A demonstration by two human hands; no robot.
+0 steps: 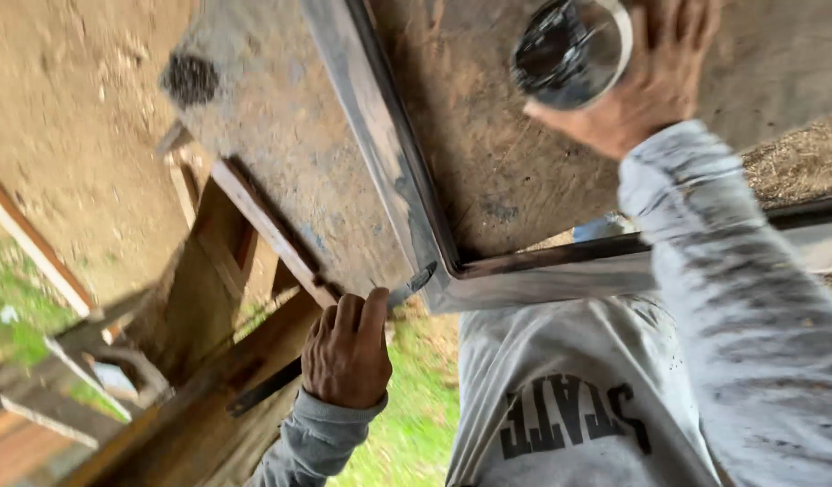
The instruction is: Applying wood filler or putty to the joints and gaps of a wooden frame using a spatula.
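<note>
The view is tilting sharply, looking down along the person's grey sweatshirt (569, 406) toward a worn wooden workbench (281, 153). The left hand (346, 352) is sitting at about seven o'clock from the middle of the view, curling into a closed fist around the handle of a thin metal tool (414, 282). The tool's flat, shiny tip is pointing toward one o'clock and is reaching the outer corner of an angled metal frame (407, 194); whether the tip is actually touching the corner cannot be told through the blur.

The frame is lying on the bench top, one bar running from twelve o'clock down to the corner near the centre, the other bar running off toward three o'clock, partly passing behind the right sleeve (750, 298).

The right hand (651, 81) is sitting at one o'clock, near the top edge, with fingers wrapping around a round metal can (571, 47). The can's open mouth is facing the camera and its inside is looking dark and glossy. The hand is gripping the can's wall firmly, thumb side toward the frame.

At nine o'clock, bare dirt ground (64, 135) is showing beyond the bench, with wooden planks (46, 261) and a patch of grass (407, 424) lower down at six to eight o'clock.
</note>
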